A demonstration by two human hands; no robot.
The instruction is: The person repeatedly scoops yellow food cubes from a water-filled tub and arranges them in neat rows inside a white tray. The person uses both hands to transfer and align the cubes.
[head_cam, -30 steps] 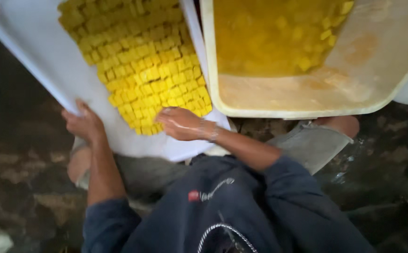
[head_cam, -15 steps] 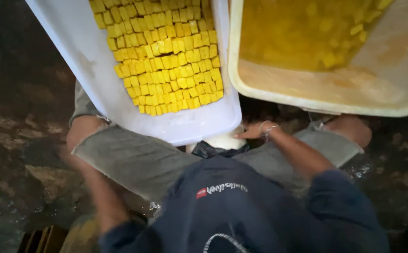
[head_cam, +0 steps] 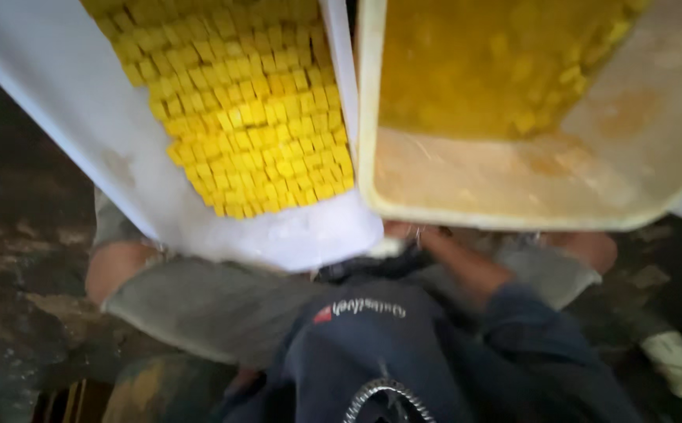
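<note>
Head view, the only one supplied. The white tray [head_cam: 82, 125] lies across the person's knees with its near short end over the lap. A packed block of small yellow cubes [head_cam: 247, 117] covers its middle and far part. Close beside its right edge stands the cream tub [head_cam: 513, 188], holding cloudy yellow liquid with loose cubes in it. Change noted: a second ago the left hand gripped the tray's near left edge and the right hand's fingers lay at the near margin of the cubes. Now the left hand is out of sight and its state cannot be reported. The right hand [head_cam: 402, 230] has dropped to the gap under the near corners of tray and tub. It is largely hidden there, so whether the fingers are spread, closed or clamped on anything cannot be told. In my judgement this means neither hand is on the cubes at this moment and the tray rests on the knees alone. Orientation: the tray's long axis runs away from the person, its far end leaning towards the left of the picture. The cube rows follow that slant. The near edge of the block is cut obliquely, leaving a bare white strip at the near end and a wider bare band along the left side.
</note>
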